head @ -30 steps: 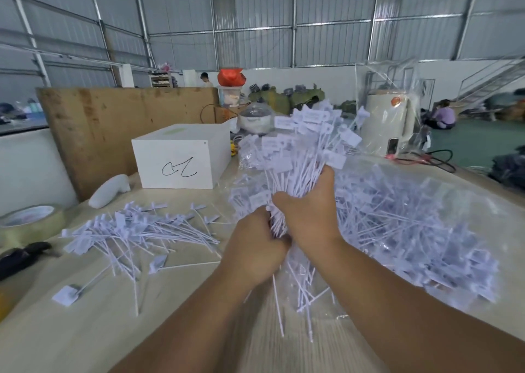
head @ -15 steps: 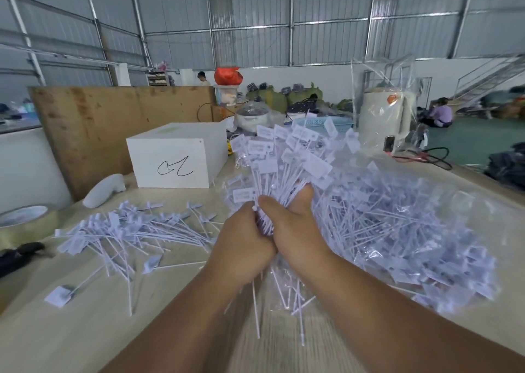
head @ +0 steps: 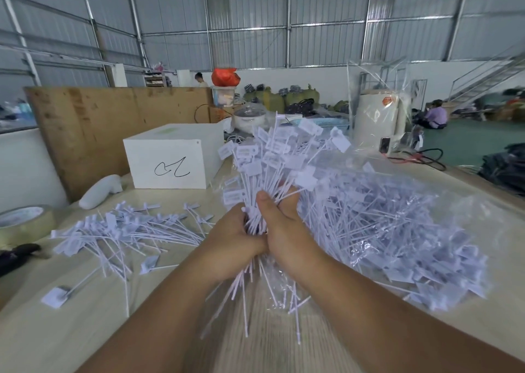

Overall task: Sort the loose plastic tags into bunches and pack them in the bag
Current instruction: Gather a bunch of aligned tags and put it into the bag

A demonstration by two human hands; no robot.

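Both my hands grip one thick bunch of white plastic tags (head: 264,168) at its middle, above the wooden table (head: 56,330). My left hand (head: 230,242) wraps the stems from the left. My right hand (head: 284,230) closes on them from the right, thumb up. The flat label ends fan out upward and the thin tails hang below my hands. To the right lies a clear plastic bag (head: 443,210) filled with tags, its mouth toward my hands. A loose pile of tags (head: 125,230) is spread on the table to the left.
A white box (head: 170,156) with a black scribble stands behind the loose pile. A roll of tape (head: 24,223) and a dark object (head: 17,256) sit at the left edge. A plywood board (head: 113,117) leans behind. A white appliance (head: 377,119) stands far right.
The bunch has come lower and tilted to the right, toward the bag. My hands have shifted their grip on the stems, with the right thumb now raised.
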